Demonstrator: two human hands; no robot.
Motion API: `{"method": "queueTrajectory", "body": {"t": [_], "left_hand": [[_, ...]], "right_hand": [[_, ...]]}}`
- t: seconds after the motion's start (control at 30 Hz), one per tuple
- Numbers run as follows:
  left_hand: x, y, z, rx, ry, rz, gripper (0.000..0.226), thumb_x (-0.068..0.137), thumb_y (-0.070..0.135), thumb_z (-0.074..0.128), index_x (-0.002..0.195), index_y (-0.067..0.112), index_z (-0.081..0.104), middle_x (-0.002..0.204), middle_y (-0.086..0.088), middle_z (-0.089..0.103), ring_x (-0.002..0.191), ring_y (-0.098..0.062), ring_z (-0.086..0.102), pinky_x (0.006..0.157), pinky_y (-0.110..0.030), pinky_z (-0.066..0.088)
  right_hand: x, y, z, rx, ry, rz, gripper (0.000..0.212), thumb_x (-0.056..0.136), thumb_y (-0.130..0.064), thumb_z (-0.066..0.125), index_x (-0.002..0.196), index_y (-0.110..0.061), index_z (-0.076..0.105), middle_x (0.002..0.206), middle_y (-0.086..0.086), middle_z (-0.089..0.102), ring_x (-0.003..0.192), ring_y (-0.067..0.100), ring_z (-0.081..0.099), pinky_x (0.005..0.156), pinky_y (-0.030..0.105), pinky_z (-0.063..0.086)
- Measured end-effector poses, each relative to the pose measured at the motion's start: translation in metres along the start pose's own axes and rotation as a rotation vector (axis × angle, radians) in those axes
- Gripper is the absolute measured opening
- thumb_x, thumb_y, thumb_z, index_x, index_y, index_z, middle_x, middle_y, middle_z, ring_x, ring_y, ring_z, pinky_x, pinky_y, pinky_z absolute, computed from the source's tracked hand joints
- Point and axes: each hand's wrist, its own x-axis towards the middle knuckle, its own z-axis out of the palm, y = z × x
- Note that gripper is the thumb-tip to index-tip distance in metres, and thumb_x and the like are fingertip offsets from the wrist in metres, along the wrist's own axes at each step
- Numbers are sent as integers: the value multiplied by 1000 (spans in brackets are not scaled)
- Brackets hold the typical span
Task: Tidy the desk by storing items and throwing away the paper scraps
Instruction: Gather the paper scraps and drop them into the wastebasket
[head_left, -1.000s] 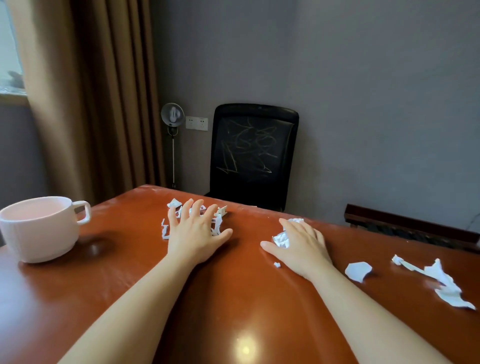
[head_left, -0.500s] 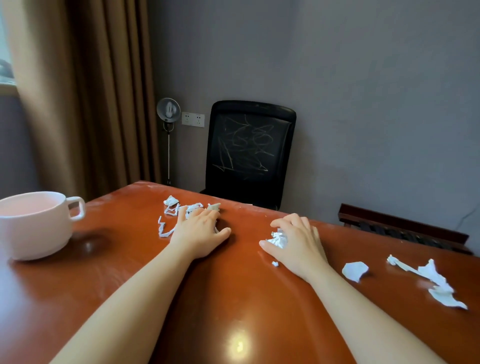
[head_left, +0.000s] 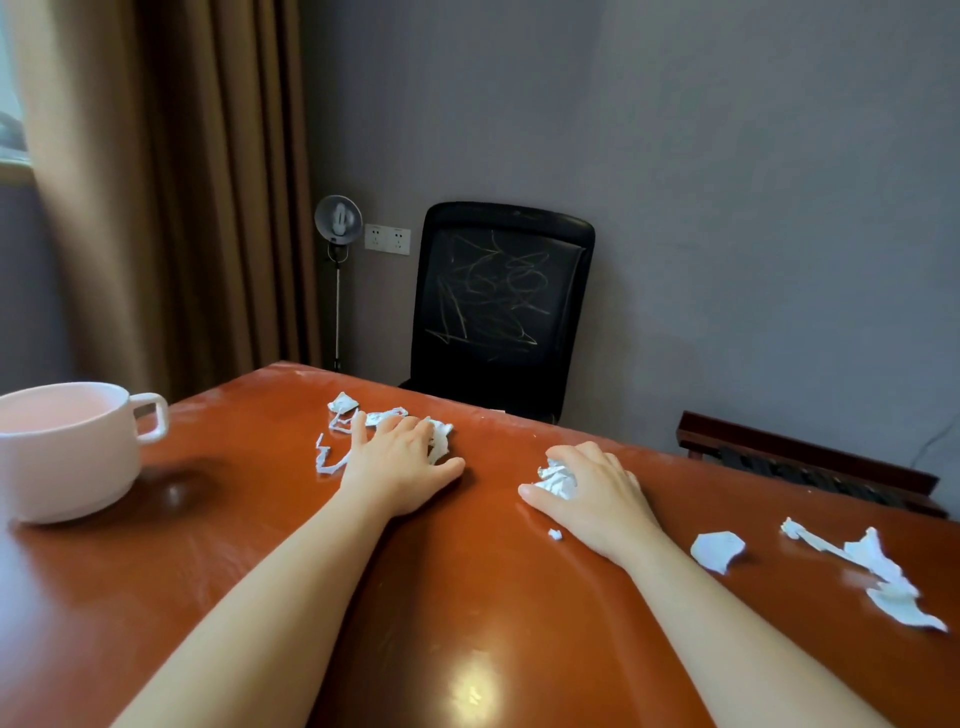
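Note:
White paper scraps lie on the reddish-brown desk (head_left: 467, 597). My left hand (head_left: 397, 462) lies over a scatter of torn scraps (head_left: 337, 431) near the desk's far edge, its fingers curling round some of them. My right hand (head_left: 592, 493) cups a crumpled paper wad (head_left: 558, 478) against the desk, fingers curled over it. A tiny scrap (head_left: 555, 533) lies just beside my right wrist. Further right lie a small flat scrap (head_left: 717, 550) and a long torn strip (head_left: 878, 577).
A pink mug (head_left: 67, 447) stands at the desk's left edge. Behind the desk stand a black office chair (head_left: 498, 306) and a small standing fan (head_left: 337, 221) by brown curtains. A dark wooden rack (head_left: 810, 462) sits low at the right.
My left hand's fingers have gone from spread flat to curled in, drawing scraps together. My right hand has curled tighter round the paper wad.

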Motion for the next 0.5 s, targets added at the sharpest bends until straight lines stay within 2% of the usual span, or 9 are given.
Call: {"method": "queueTrajectory", "body": {"t": [0.13,0.23,0.33,0.4,0.5], "left_hand": [[-6,1,-1,-99,20,27,57,91,54,41,135,18,43,142,-2,43,129,-21,39,106,-39,31],[-16,0,-4,-176,16,54,52,92,48,46,135,17,42,139,-3,43,126,-21,40,101,-34,38],[-27,-2,-6,-218,30,82,44,91,45,50,127,19,46,137,-1,44,121,-20,43,98,-34,41],[-34,-2,-7,-210,36,95,38,92,44,50,121,20,48,131,-1,49,112,-18,46,92,-32,42],[-42,-1,-11,-206,51,119,29,93,41,49,113,21,51,117,1,54,98,-13,43,84,-28,40]], "right_hand": [[-7,-1,-2,61,33,-41,33,92,-44,48,122,-31,54,127,-8,49,113,11,45,88,23,37],[-13,0,-1,119,44,-46,22,95,-34,46,112,-27,59,125,-9,48,109,11,48,90,23,42],[-22,-3,-3,174,31,-49,27,97,-38,37,107,-25,59,121,-9,52,109,11,47,90,25,39],[-30,-8,-6,118,5,-73,32,96,-47,34,106,-27,57,117,-10,54,105,8,44,86,25,34],[-44,-13,-10,53,-26,-106,38,88,-59,43,112,-31,54,117,-16,49,107,7,39,88,25,33]]}}
